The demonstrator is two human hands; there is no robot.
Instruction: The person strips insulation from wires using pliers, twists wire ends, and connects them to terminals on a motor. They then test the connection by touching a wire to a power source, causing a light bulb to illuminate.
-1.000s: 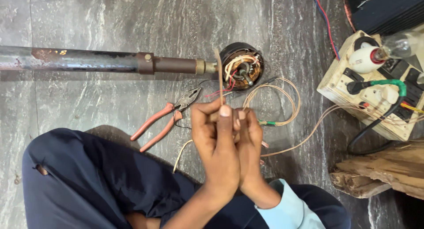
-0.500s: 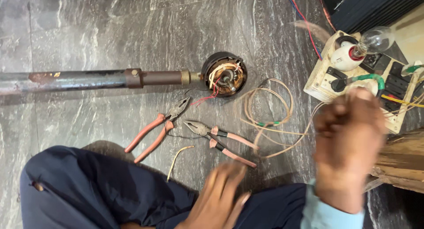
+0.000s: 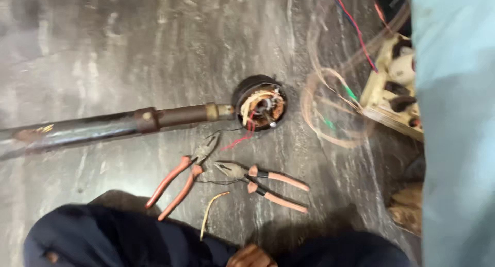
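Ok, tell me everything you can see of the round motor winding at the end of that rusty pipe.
The round dark motor housing lies on the grey stone floor, open face up. Inside show coppery windings and pale wire loops. Red and black leads trail from it towards the orange-handled pliers. The rusty brown pipe joins its left side. No hand touches it.

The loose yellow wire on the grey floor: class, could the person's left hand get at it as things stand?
Probably yes: the yellow wire lies uncovered just ahead of the left hand, beside the dark trouser leg.
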